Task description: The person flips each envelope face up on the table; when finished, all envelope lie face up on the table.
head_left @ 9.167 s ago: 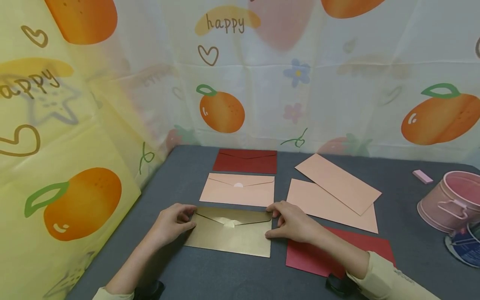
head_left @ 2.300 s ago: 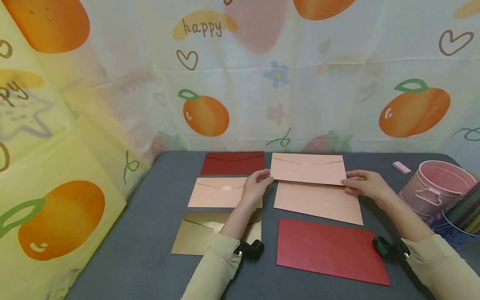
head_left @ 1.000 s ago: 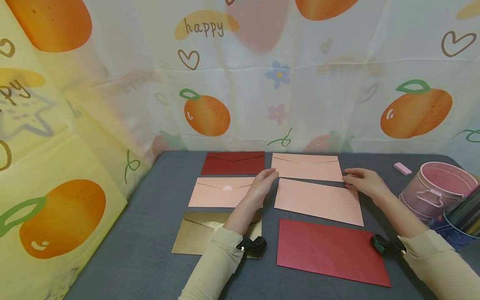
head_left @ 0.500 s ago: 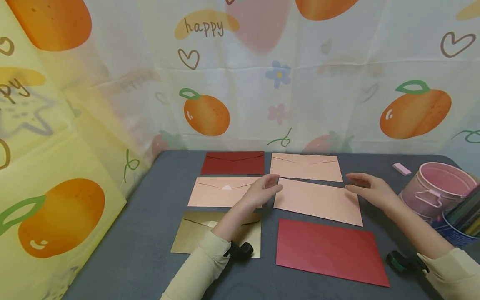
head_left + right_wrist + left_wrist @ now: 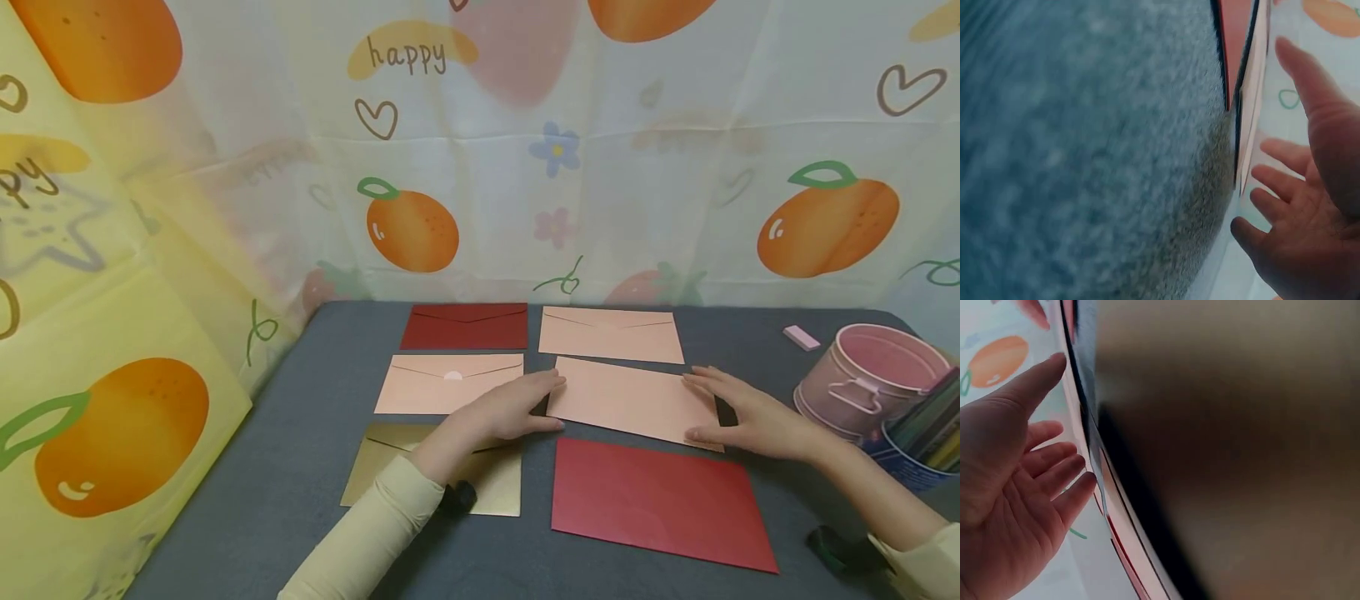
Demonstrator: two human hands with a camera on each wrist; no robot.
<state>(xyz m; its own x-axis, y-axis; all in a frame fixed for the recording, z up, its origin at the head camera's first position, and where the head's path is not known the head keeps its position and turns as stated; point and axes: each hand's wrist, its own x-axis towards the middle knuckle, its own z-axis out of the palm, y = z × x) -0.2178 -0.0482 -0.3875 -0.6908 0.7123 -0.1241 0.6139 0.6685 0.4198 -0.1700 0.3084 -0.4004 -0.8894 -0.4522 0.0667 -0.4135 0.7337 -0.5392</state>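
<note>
- Red envelope (image 5: pixel 660 504): lower right of centre, flat, nearest on my list.
- Gold envelope (image 5: pixel 495 483): lower left of centre, partly hidden by the left sleeve (image 5: pixel 360 542).
- Left hand (image 5: pixel 513 408): mid-frame; thumb and fingers parted, gripping nothing I can see; fingertips at the peach envelope's left edge, contact uncertain.
- Right hand (image 5: pixel 757 421): right of centre; likewise spread, no grip; fingertips overlap that envelope's right end in my head view, so I judge it the nearer hand.
- Peach envelope (image 5: pixel 626 404): flat between both hands; long axis across the frame, right end dipping lower. I judge a two-ended grip turns on that slant.
- Flapped envelope (image 5: pixel 611 337): just beyond, right of centre.
</note>
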